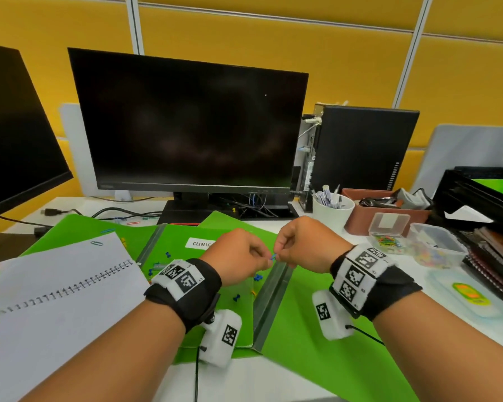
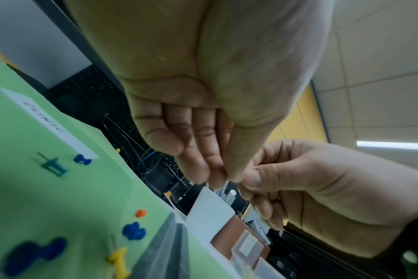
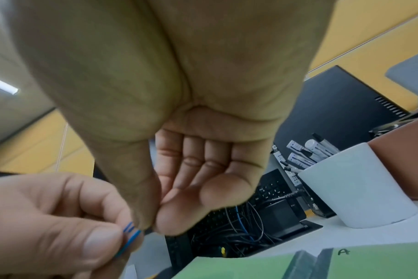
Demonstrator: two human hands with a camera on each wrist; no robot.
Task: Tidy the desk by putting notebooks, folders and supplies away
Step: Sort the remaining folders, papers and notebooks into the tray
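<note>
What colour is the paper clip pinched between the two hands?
Blue. The paper clip shows best in the right wrist view.

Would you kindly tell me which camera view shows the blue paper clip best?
The right wrist view: the blue paper clip is close and sharp, pinched between both hands. The head view shows only a tiny blue speck between the fingertips. In the left wrist view, fingers hide it.
</note>
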